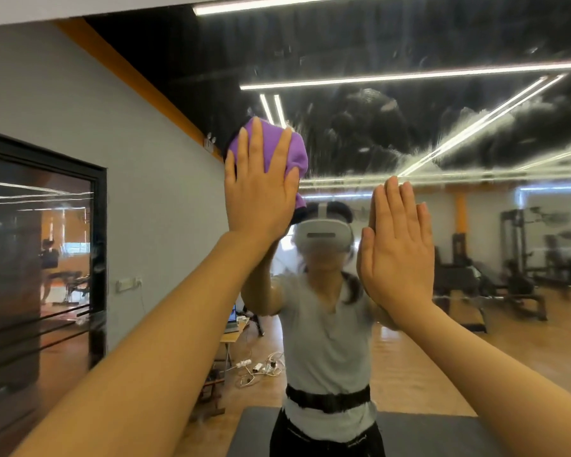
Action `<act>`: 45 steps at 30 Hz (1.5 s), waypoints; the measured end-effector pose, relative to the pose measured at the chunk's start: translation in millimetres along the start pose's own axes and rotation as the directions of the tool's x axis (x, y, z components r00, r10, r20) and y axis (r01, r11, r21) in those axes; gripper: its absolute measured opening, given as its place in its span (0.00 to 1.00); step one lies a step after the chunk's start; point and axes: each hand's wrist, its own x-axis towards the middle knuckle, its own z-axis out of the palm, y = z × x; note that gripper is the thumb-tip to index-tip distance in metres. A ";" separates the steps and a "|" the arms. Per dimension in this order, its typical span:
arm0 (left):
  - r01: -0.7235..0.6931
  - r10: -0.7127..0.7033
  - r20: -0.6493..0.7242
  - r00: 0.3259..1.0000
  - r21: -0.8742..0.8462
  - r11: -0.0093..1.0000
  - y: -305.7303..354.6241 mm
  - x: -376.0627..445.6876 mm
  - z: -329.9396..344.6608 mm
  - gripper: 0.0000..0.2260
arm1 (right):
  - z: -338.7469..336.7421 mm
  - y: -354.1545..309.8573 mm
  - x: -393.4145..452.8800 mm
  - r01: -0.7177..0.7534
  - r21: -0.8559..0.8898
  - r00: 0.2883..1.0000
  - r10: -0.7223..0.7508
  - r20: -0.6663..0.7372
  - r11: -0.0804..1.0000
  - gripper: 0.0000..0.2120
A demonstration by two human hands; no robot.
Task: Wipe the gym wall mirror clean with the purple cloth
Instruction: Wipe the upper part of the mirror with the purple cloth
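Both hands are flat with fingers straight; the left hand (pixel 261 189) presses the purple cloth (pixel 295 153) against the mirror (pixel 409 127), the right hand (pixel 398 255) braces bare on the glass; streaks cloud the pane above; that bare palm would likely leave fresh prints.

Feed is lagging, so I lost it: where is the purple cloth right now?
In the head view, the purple cloth sits left of centre, pressed flat against the smeared wall mirror under the left hand, above the right hand.
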 end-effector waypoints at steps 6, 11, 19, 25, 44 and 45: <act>-0.029 0.028 0.055 0.998 0.005 1.000 1.9 -81.1 15.4 0.28 | -1.8 0.0 0.7 -0.009 0.019 1.000 0.008 0.028 1.000 0.31; -0.074 0.067 0.101 0.993 0.060 0.995 -12.8 -171.7 25.3 0.29 | -9.7 -6.3 1.4 -0.027 0.127 0.999 0.022 0.040 0.992 0.35; -0.090 0.076 0.175 0.982 0.071 0.993 -37.0 -157.0 7.8 0.26 | 7.0 -88.4 7.8 0.099 0.253 0.995 -0.099 -0.014 0.962 0.26; 0.007 -0.006 0.101 0.995 -0.009 1.000 -63.6 -39.2 -24.9 0.26 | 31.6 -99.3 2.2 0.155 0.035 0.988 -0.155 0.011 0.987 0.27; -0.019 0.012 0.076 0.997 0.088 0.996 -75.0 -181.6 15.9 0.26 | 36.3 -99.9 1.6 0.148 -0.016 0.988 -0.147 0.049 0.989 0.28; -0.026 0.019 0.077 0.997 0.088 0.996 -75.3 -178.7 15.1 0.26 | 36.4 -100.2 2.1 0.151 -0.012 0.988 -0.151 0.045 0.988 0.28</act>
